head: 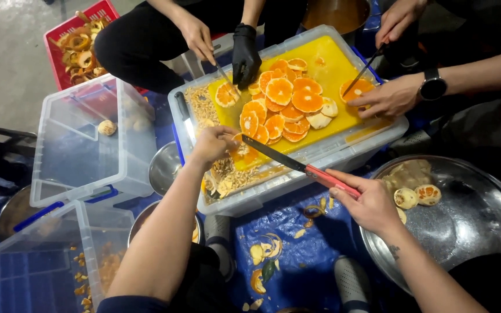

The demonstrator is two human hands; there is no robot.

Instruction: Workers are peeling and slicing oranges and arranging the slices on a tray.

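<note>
My right hand (367, 200) grips the red handle of a long knife (285, 159) whose dark blade reaches left over the near edge of a yellow cutting board (331, 61). My left hand (213, 144) presses an orange piece (244, 152) on that near edge, by the blade tip. Several orange slices (285, 104) lie piled mid-board. The board rests on an overturned clear bin (320, 159).
Two other people cut at the far side: a black-gloved hand (245, 55) with a bare hand (197, 37), and a hand wearing a watch (389, 95). Peeled oranges sit in a steel basin (471, 232). Clear tubs (88, 139) stand left; a red crate (76, 40) holds peels.
</note>
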